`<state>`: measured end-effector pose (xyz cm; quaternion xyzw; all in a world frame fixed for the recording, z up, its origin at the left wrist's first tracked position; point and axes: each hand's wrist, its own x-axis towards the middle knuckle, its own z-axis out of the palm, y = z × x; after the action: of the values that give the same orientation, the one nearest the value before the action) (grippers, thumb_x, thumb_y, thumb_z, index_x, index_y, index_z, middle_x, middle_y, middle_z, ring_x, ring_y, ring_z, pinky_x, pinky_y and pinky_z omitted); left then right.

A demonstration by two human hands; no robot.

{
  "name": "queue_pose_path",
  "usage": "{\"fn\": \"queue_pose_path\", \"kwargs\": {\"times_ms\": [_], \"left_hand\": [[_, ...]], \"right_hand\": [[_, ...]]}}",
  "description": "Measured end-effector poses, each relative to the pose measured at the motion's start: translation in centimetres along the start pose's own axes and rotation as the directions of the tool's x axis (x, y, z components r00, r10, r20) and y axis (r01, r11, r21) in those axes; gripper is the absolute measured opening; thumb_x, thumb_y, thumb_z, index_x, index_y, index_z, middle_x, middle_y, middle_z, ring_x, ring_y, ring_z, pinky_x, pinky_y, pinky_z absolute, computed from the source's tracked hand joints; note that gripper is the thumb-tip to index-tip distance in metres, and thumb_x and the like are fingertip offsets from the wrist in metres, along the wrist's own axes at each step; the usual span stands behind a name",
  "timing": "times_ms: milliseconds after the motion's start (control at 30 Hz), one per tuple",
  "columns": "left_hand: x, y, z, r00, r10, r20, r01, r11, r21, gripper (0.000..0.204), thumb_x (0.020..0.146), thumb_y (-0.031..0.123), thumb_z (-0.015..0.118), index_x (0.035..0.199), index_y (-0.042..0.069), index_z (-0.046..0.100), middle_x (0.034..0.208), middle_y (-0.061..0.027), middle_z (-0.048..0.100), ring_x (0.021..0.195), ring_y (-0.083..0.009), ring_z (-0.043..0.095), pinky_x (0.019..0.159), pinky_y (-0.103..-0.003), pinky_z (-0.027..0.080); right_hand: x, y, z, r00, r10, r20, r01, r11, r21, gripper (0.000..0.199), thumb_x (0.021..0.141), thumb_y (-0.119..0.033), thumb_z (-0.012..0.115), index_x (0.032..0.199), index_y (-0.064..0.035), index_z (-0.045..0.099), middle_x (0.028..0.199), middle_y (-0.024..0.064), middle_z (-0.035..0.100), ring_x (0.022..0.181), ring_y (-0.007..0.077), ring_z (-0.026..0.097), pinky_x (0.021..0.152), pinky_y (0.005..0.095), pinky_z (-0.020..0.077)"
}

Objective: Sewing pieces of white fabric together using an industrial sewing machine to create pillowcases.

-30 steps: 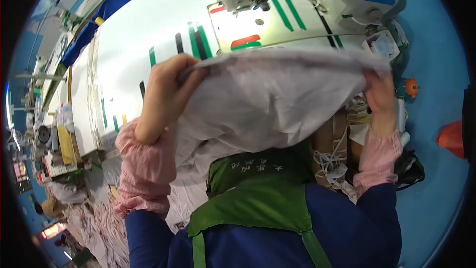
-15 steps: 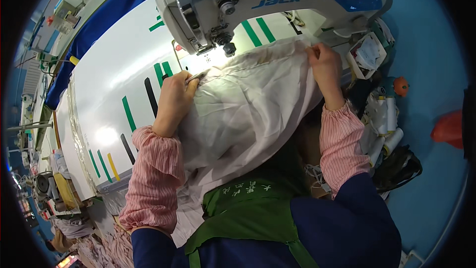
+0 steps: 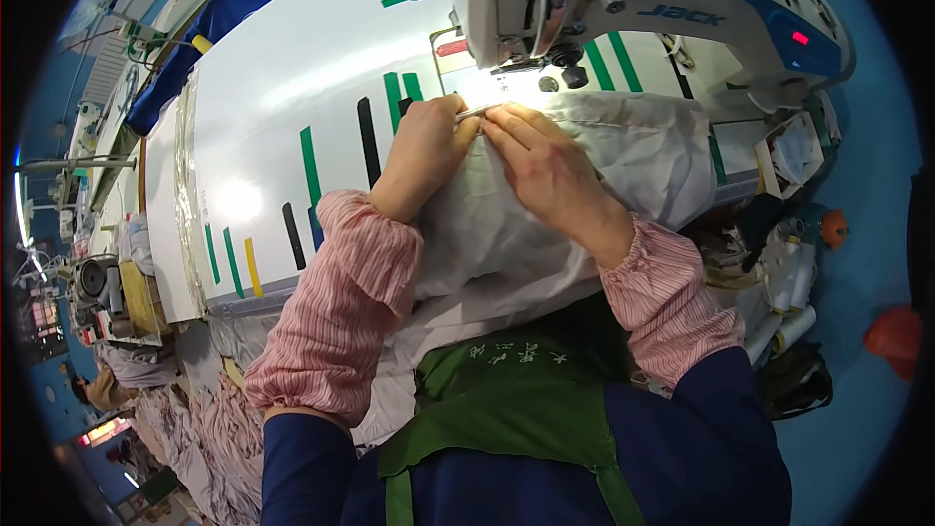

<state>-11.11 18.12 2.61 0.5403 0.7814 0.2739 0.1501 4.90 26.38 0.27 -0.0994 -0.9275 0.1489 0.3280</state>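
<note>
A white, thin piece of fabric [image 3: 633, 151] lies across the front of the sewing table and hangs over its edge toward my lap. My left hand [image 3: 429, 146] pinches the fabric's far edge, where it looks folded. Right beside it, the fingertips of my right hand [image 3: 545, 161] press together on the same edge, close to the left fingers. Both hands are just in front of the lit needle area of a white and blue sewing machine [image 3: 497, 10]. The fold between the fingertips is partly hidden by them.
Green, black and yellow tape strips mark the white tabletop [image 3: 263, 156]. A small open box [image 3: 794, 156] stands at the table's right end, with white thread cones [image 3: 794, 326] below it. Heaped pale cloth [image 3: 195, 438] lies at lower left. Blue cloth [image 3: 234, 15] runs behind the table.
My right hand has moved left from the fabric's right end to meet my left hand at the edge. The view has shifted, so the machine appears farther right.
</note>
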Motion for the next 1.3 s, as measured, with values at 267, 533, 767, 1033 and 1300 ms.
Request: {"fn": "queue_pose_path", "kwargs": {"times_ms": [267,533,767,1033,1300], "left_hand": [[-5.6,1.1,-2.1,0.971,-0.240,-0.019,0.238,0.969,-0.060,0.026,0.090,0.026,0.062,0.088,0.000,0.062,0.079,-0.0231,0.065,0.076,-0.0408,0.063,0.067,-0.047,0.047],[-4.2,-3.5,-1.4,0.954,0.176,-0.243,-0.145,0.979,0.140,0.013,0.088,0.014,0.064,0.085,0.003,0.058,0.078,-0.0150,0.063,0.066,-0.0366,0.061,0.060,-0.043,0.049],[-4.2,-4.5,-0.9,0.931,0.274,-0.242,-0.219,0.948,0.231,0.011,0.086,0.013,0.065,0.085,0.006,0.057,0.078,-0.0105,0.060,0.062,-0.0309,0.061,0.053,-0.039,0.049],[-4.0,-4.5,-1.2,0.932,0.273,-0.237,-0.224,0.951,0.214,0.010,0.086,0.014,0.066,0.087,0.006,0.059,0.079,-0.0095,0.061,0.064,-0.0300,0.062,0.054,-0.038,0.050],[-4.0,-4.4,-1.2,0.930,0.266,-0.252,-0.222,0.956,0.192,0.010,0.087,0.015,0.066,0.091,0.007,0.060,0.080,-0.0087,0.062,0.065,-0.0295,0.062,0.056,-0.037,0.050]], "right_hand": [[-0.1,0.0,-0.3,0.999,-0.015,0.039,0.016,0.999,-0.043,0.031,0.079,0.001,0.060,0.109,0.0008,0.066,0.116,0.0112,0.065,0.114,0.0248,0.059,0.099,0.0343,0.0473],[0.1,-0.2,-1.2,0.998,0.021,0.061,-0.015,0.995,-0.100,0.029,0.079,0.000,0.063,0.108,-0.0003,0.065,0.112,0.0109,0.064,0.110,0.0258,0.060,0.097,0.0347,0.0483],[2.7,0.3,-0.3,0.994,0.096,0.043,-0.094,0.994,-0.059,0.028,0.078,-0.004,0.071,0.105,-0.0064,0.065,0.102,0.0061,0.064,0.096,0.0245,0.064,0.081,0.0333,0.0535],[3.0,0.4,0.0,0.997,-0.074,-0.022,0.069,0.985,-0.158,0.019,0.072,-0.002,0.070,0.089,-0.0060,0.064,0.090,0.0048,0.064,0.078,0.0225,0.064,0.065,0.0323,0.0518],[2.2,-1.4,-4.0,0.927,0.066,0.370,-0.051,0.997,-0.051,0.024,0.084,-0.013,0.069,0.107,-0.0089,0.061,0.072,0.0094,0.062,0.063,0.0271,0.062,0.058,0.0366,0.0494]]}}
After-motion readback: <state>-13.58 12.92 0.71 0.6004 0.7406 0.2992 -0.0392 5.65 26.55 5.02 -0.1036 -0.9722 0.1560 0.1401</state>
